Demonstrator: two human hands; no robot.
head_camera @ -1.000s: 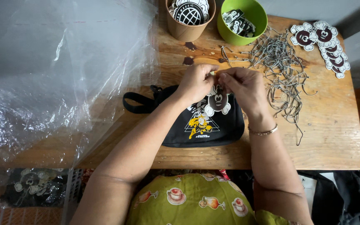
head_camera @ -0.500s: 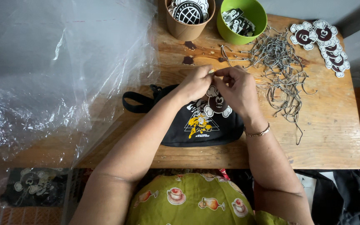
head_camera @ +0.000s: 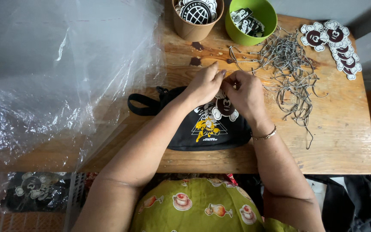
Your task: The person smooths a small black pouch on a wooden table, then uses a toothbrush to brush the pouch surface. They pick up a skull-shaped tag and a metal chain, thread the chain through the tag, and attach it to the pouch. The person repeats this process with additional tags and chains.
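Pouch (head_camera: 209,129), black and soft, lies flat on the wooden table (head_camera: 348,137) right in front of the person, its strap (head_camera: 144,105) trailing off to the left. Both hands are at its top edge: the left hand (head_camera: 205,83) and right hand (head_camera: 245,92) are drawn close together, fingertips nearly touching, pinching something small between them, too fine to make out, though it looks like a bit of chain by the flower-shaped tag (head_camera: 225,107) lying on the pouch. That pouch looks light and floppy, cloth that folds if lifted by one corner; I'd say it is best taken by the strap or the top seam. The tag seems stiff, flat and light, easy to nip by its edge. Just right of the hands sprawls a tangle of ball chains (head_camera: 290,64), thin, slippery, prone to snag on one another. A row of more tags (head_camera: 336,45) sits at the far right corner. At the back stand a brown cup (head_camera: 196,23) and a green bowl (head_camera: 252,21) of small pieces. Clear plastic sheeting (head_camera: 61,73) heaps over the left side.
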